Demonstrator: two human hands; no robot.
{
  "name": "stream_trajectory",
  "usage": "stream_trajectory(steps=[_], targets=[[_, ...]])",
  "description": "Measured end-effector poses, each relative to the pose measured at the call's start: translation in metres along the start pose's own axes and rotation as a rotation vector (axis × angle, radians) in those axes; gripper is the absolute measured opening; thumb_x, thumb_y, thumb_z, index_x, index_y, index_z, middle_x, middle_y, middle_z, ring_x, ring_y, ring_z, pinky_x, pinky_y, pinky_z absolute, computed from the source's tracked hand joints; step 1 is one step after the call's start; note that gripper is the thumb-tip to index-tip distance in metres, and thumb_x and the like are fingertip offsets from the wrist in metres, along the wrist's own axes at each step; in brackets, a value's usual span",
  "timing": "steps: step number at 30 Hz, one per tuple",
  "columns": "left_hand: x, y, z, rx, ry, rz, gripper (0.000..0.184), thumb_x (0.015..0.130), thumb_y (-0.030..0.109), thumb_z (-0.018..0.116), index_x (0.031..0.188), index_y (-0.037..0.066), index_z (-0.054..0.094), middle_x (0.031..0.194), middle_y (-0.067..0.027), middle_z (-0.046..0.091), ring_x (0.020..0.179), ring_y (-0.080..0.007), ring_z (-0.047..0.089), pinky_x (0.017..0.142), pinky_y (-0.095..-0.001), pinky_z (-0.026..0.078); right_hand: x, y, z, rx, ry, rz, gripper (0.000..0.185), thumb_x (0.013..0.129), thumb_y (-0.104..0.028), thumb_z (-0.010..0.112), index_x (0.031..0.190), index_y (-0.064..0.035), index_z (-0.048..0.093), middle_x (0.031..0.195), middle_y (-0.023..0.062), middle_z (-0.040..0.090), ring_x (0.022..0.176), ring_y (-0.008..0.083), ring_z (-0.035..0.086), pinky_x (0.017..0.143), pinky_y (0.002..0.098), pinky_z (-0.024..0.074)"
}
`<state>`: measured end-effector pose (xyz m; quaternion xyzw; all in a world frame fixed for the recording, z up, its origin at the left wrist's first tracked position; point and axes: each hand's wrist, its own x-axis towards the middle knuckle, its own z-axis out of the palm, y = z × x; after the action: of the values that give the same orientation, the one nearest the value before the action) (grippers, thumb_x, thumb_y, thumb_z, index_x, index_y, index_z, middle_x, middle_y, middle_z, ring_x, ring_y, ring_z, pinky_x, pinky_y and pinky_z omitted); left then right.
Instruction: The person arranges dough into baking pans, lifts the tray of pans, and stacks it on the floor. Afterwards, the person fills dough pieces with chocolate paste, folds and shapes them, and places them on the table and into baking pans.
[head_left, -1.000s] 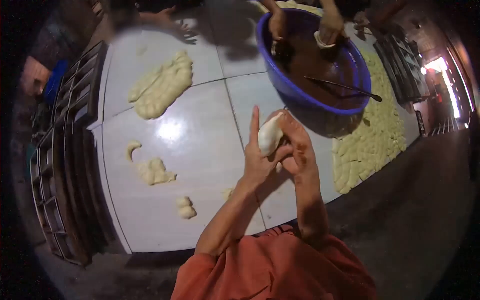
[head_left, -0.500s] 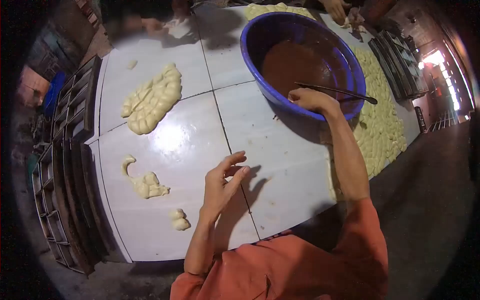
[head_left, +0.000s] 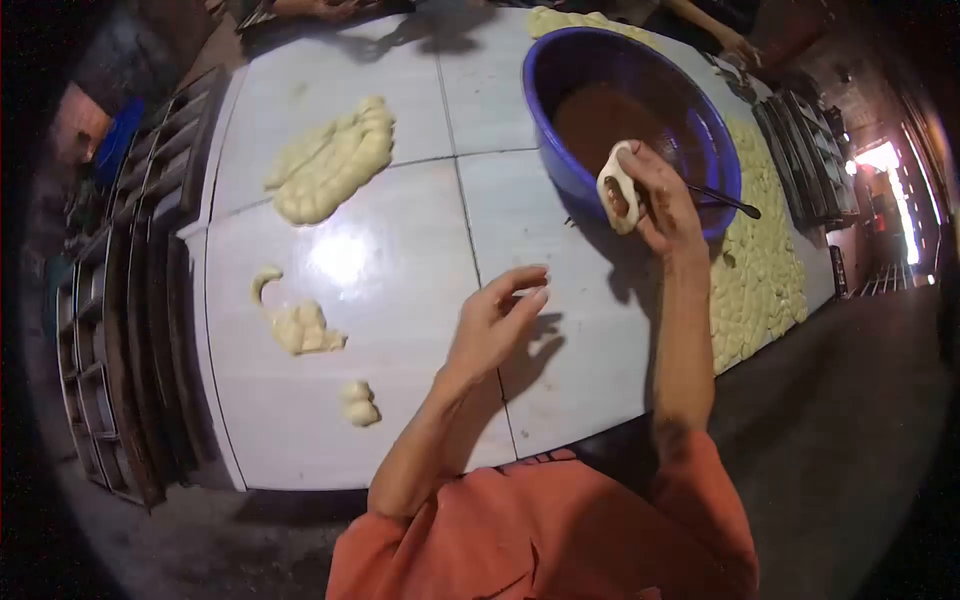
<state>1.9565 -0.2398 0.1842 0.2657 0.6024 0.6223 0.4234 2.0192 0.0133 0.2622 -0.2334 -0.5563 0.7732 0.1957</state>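
Observation:
In my right hand (head_left: 668,205) is a flattened piece of pale dough (head_left: 607,190), gripped at its edge, with brown filling (head_left: 616,196) in its middle. This hand is raised over the near rim of a blue-purple basin (head_left: 560,165) that contains a brown paste (head_left: 610,118). A thin dark stick (head_left: 725,198) leans on the basin's right rim, partly hidden by the hand. Over the white tiled table (head_left: 400,270), my left hand (head_left: 497,325) hovers with thumb and index finger a little apart and nothing visible between them.
Left on the table lie a large dough slab (head_left: 340,165), a smaller scrap (head_left: 303,328) and two small lumps (head_left: 358,403). Many dough pieces (head_left: 765,290) cover the right side. Wooden frames (head_left: 95,370) stand left, more trays (head_left: 805,160) right. Other people's hands (head_left: 740,47) show at the far edge.
My right hand has lifted and turned at the basin's near rim, bringing the filled dough piece into sight. My left hand stays over the table, its fingers little changed. The camera view has shifted.

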Motion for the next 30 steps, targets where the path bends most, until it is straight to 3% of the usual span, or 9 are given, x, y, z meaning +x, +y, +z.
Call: stream_trajectory(steps=[5, 10, 12, 14, 17, 20, 22, 25, 30], targets=[[0.006, -0.008, 0.01, -0.686, 0.044, 0.023, 0.046, 0.103, 0.038, 0.056, 0.129, 0.002, 0.061, 0.119, -0.0111, 0.067, 0.107, -0.0188, 0.065, 0.096, -0.0364, 0.051, -0.044, 0.06, 0.067, 0.251, -0.118, 0.058, 0.018, 0.1, -0.02, 0.062, 0.11, -0.0061, 0.058, 0.094, 0.0031, 0.065, 0.076, 0.0086, 0.067, 0.064, 0.0206, 0.0569], [-0.032, -0.016, -0.036, -0.75, 0.261, -0.034, 0.036, 0.099, 0.03, 0.066, 0.117, 0.0, 0.066, 0.101, -0.0052, 0.071, 0.092, -0.0142, 0.067, 0.086, -0.0342, 0.055, -0.079, 0.106, 0.104, 0.152, -0.205, 0.056, 0.024, 0.094, -0.015, 0.065, 0.115, -0.0052, 0.057, 0.106, 0.0069, 0.063, 0.098, 0.0144, 0.065, 0.084, 0.0278, 0.0562], [-0.047, -0.02, -0.061, -0.606, 0.399, -0.097, 0.03, 0.096, 0.021, 0.069, 0.115, -0.002, 0.067, 0.101, -0.0076, 0.07, 0.09, -0.0136, 0.067, 0.078, -0.0302, 0.057, -0.099, 0.111, 0.127, -0.063, -0.166, 0.113, 0.051, 0.084, -0.005, 0.074, 0.13, -0.0037, 0.054, 0.118, 0.01, 0.06, 0.111, 0.0209, 0.062, 0.096, 0.0348, 0.0537], [-0.058, -0.027, -0.073, -0.552, 0.422, -0.108, 0.031, 0.095, 0.019, 0.07, 0.117, -0.003, 0.067, 0.101, -0.008, 0.07, 0.09, -0.0131, 0.067, 0.077, -0.029, 0.057, -0.106, 0.134, 0.145, -0.452, -0.151, -0.244, 0.05, 0.084, -0.003, 0.073, 0.132, -0.0041, 0.056, 0.119, 0.0104, 0.06, 0.115, 0.0231, 0.062, 0.097, 0.0344, 0.0539], [-0.075, -0.023, -0.077, -0.461, 0.481, -0.072, 0.035, 0.094, 0.019, 0.072, 0.12, -0.004, 0.067, 0.101, -0.0083, 0.071, 0.09, -0.0122, 0.066, 0.077, -0.0275, 0.058, -0.115, 0.157, 0.167, -0.72, -0.079, -0.471, 0.037, 0.087, -0.002, 0.07, 0.124, -0.0026, 0.063, 0.116, 0.0106, 0.061, 0.107, 0.0221, 0.065, 0.09, 0.0324, 0.0559], [-0.085, -0.024, -0.082, -0.437, 0.547, -0.017, 0.042, 0.092, 0.021, 0.074, 0.125, -0.005, 0.065, 0.104, -0.0084, 0.071, 0.091, -0.0121, 0.066, 0.078, -0.0258, 0.055, -0.114, 0.181, 0.176, -0.676, -0.013, -0.472, 0.023, 0.089, 0.0, 0.067, 0.113, -0.0009, 0.068, 0.11, 0.0106, 0.063, 0.093, 0.0203, 0.067, 0.081, 0.0305, 0.0563], [-0.087, -0.026, -0.09, -0.351, 0.526, 0.03, 0.041, 0.092, 0.021, 0.074, 0.124, -0.004, 0.066, 0.106, -0.0094, 0.071, 0.093, -0.0121, 0.066, 0.079, -0.0253, 0.054, -0.115, 0.183, 0.186, -0.667, -0.023, -0.436, 0.016, 0.093, -0.003, 0.067, 0.108, 0.0, 0.07, 0.1, 0.0071, 0.066, 0.082, 0.014, 0.065, 0.073, 0.0281, 0.0544], [-0.087, -0.021, -0.111, -0.364, 0.455, -0.074, 0.037, 0.092, 0.021, 0.074, 0.118, -0.003, 0.068, 0.103, -0.0088, 0.071, 0.092, -0.0127, 0.066, 0.079, -0.0271, 0.053, -0.121, 0.182, 0.198, -0.189, -0.066, -0.044, 0.015, 0.098, -0.011, 0.065, 0.109, -0.0018, 0.07, 0.09, -0.0004, 0.068, 0.083, 0.0069, 0.061, 0.073, 0.0242, 0.0514], [-0.1, -0.003, -0.133, -0.314, 0.377, -0.18, 0.037, 0.092, 0.026, 0.073, 0.115, -0.002, 0.069, 0.101, -0.0078, 0.071, 0.089, -0.0142, 0.067, 0.079, -0.0285, 0.055, -0.134, 0.172, 0.193, -0.135, -0.235, 0.069, 0.028, 0.097, -0.011, 0.067, 0.124, -0.004, 0.065, 0.108, 0.0042, 0.066, 0.092, 0.009, 0.061, 0.078, 0.0246, 0.0515]])
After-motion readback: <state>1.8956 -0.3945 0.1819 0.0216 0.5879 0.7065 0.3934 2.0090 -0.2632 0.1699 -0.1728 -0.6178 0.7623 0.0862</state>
